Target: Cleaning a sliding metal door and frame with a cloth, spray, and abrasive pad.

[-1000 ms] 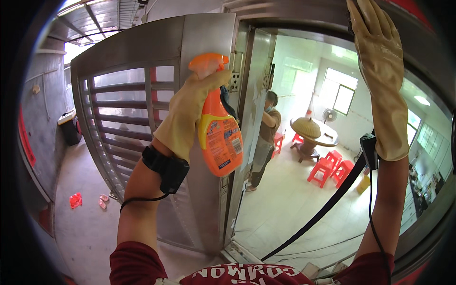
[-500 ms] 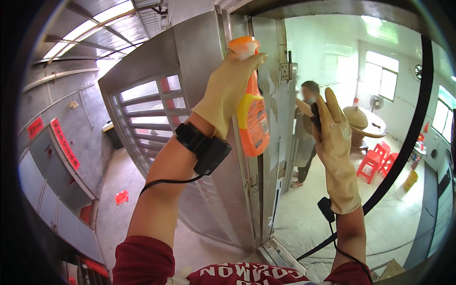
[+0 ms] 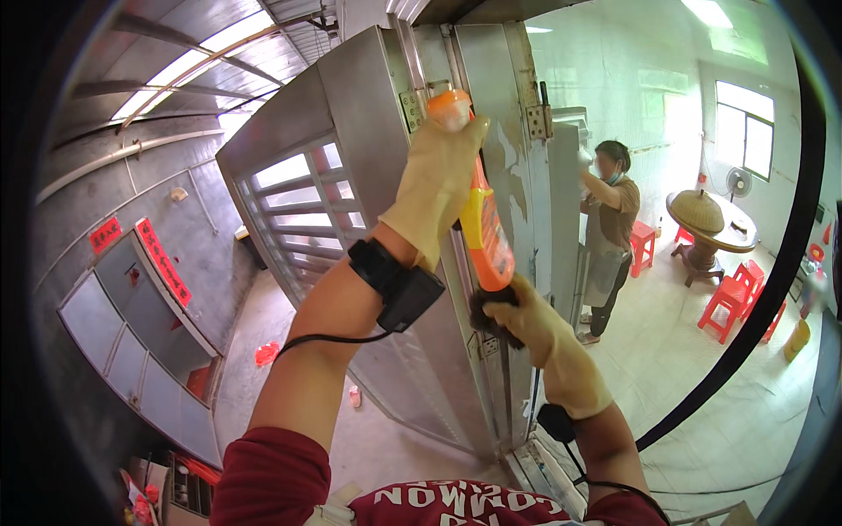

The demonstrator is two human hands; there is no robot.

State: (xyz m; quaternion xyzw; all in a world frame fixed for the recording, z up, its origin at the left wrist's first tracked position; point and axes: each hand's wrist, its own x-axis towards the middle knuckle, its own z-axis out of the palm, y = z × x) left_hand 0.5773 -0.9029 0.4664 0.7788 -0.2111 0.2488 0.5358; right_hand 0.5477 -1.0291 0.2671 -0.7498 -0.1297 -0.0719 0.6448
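Note:
My left hand (image 3: 431, 175), in a cream rubber glove, is wrapped round the neck of an orange and yellow spray bottle (image 3: 491, 241) with an orange head. The bottle hangs upright in front of the metal door frame (image 3: 493, 66). Just below its base, my right hand (image 3: 557, 355), gloved alike, grips a dark, rough-looking scrubbing pad (image 3: 491, 317) against or close to the frame's edge; contact is hard to make out. Peeling patches and hinges mark the frame. To the left, the metal door (image 3: 364, 123) with a barred window stands swung outward.
Inside the room on the right, a person in an apron (image 3: 610, 237) stands near the doorway with raised arms. Behind are a round table (image 3: 728, 230) with a woven cover, red stools (image 3: 726, 307) and a fan (image 3: 738, 181). A grey door (image 3: 153, 302) is at far left.
My right hand has come down and left with the dark pad, from before the doorway to the frame under the bottle. My left hand has dipped slightly. The view has shifted left.

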